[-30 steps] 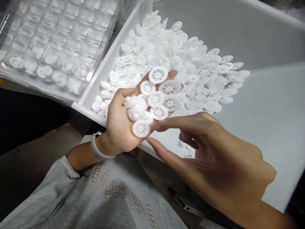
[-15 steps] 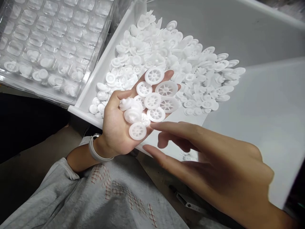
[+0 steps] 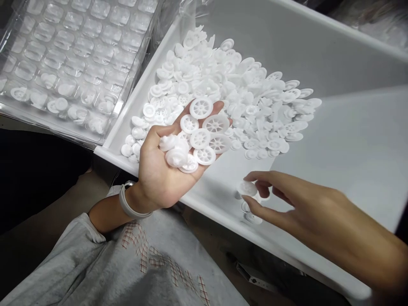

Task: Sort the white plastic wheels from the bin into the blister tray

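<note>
My left hand is palm up over the near left edge of the bin, cradling several white plastic gear wheels. Most of these are spoked discs; a few near the thumb look like stepped, knobbed pieces. Between the thumb and forefinger of my right hand is a single white gear wheel. That hand is inside the bin, just above a small group of white wheels by the front wall, partly hidden by my fingers.
A large heap of white plastic wheels and gears fills the back left of the grey-white bin. To its left lies a clear compartment tray with white parts in its nearest cells. Plastic bags show beyond the far wall.
My right hand has taken a gear wheel from my left palm and moved it right, over the small group. My left hand still holds the others, nearly in place.
</note>
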Tool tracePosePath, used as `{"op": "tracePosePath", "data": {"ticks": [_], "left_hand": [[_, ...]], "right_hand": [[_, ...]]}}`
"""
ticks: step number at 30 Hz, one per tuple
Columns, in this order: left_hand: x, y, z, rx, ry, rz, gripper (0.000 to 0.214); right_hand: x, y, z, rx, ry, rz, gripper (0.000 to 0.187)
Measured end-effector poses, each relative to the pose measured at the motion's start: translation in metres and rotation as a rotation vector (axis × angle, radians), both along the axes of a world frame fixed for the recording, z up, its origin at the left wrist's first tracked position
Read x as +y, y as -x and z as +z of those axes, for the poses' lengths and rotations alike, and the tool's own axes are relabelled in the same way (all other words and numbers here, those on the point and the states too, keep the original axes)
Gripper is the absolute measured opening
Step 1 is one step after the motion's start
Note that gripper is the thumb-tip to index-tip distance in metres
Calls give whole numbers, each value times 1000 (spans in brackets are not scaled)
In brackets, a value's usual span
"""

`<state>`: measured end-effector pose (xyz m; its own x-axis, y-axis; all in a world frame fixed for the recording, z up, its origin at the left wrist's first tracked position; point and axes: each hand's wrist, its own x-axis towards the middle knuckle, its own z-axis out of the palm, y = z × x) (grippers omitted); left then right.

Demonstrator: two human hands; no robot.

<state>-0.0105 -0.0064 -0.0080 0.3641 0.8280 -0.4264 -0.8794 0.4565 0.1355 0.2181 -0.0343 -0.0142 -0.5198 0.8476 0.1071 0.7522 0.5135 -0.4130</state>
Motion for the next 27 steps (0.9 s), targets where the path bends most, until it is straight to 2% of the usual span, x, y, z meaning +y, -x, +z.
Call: {"op": "tracePosePath", "data": {"ticks": [1, 3, 5, 6, 9, 10, 12, 13, 15, 17, 21, 27], "left_hand": [[0, -1, 0, -12, -1, -8, 58], [0, -2, -1, -31, 5, -17, 58], [-1, -3, 0, -37, 14, -11, 59], [-1, -4, 0, -36, 20, -3, 59], [-2, -5, 2, -38, 36, 10, 58], [-2, -5, 2, -37, 32, 14, 57], [-3, -6, 2, -20, 9, 19, 53], [-3, -6, 1, -6, -7, 17, 52], [-4, -5, -2, 23, -32, -4, 50], [-4, -4, -4, 42, -33, -45, 50], [-3, -5, 0, 35, -23, -21, 54], [-2, -6, 5, -36, -19, 22, 54]], "right_hand": [[-2, -15, -12, -69, 55, 74, 21], [-8, -39, -31, -203, 77, 18, 15], [-14, -49, -38, -240, 67, 3, 16], [-16, -48, -35, -236, 53, 2, 20], [-16, -15, -7, -200, -3, -5, 41], [-14, 3, 6, -144, -25, 3, 38], [-8, 45, 27, 6, -36, 21, 21], [-5, 64, 35, 33, -113, 16, 19], [1, 97, 40, 30, -280, 5, 16], [6, 115, 36, 12, -339, 17, 17], [4, 116, 22, 94, -319, 23, 3], [-15, 94, 21, 191, -273, 112, 18]]}}
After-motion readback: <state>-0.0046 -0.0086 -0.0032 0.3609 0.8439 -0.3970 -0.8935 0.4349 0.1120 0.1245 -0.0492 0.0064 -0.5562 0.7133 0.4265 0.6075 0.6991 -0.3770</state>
